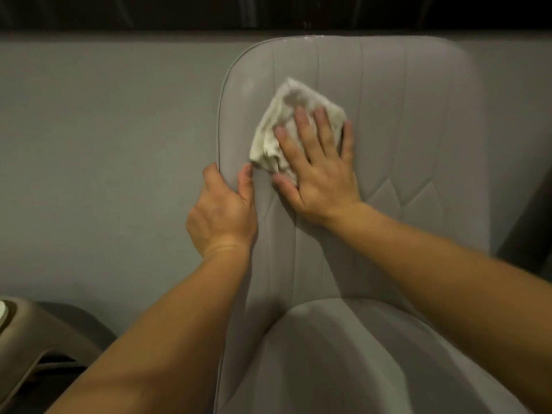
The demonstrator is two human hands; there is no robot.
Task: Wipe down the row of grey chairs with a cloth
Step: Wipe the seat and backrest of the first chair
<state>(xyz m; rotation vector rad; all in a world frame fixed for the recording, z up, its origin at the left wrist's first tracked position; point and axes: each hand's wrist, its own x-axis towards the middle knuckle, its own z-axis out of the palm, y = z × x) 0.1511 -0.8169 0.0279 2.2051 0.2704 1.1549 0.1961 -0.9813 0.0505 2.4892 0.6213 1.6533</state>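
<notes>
A grey padded chair [403, 121] with stitched panels fills the middle and right of the view, its backrest facing me and its seat below. A crumpled white cloth [286, 115] lies against the upper left part of the backrest. My right hand [313, 168] presses flat on the cloth with its fingers spread and straight. My left hand [222, 210] grips the left edge of the backrest, thumb on the front face and fingers curled round behind the piped rim.
A grey wall [104, 159] stands behind the chair, with a dark band along the top. Part of another brownish-grey chair [33, 339] shows at the bottom left corner. A dark gap lies at the right edge.
</notes>
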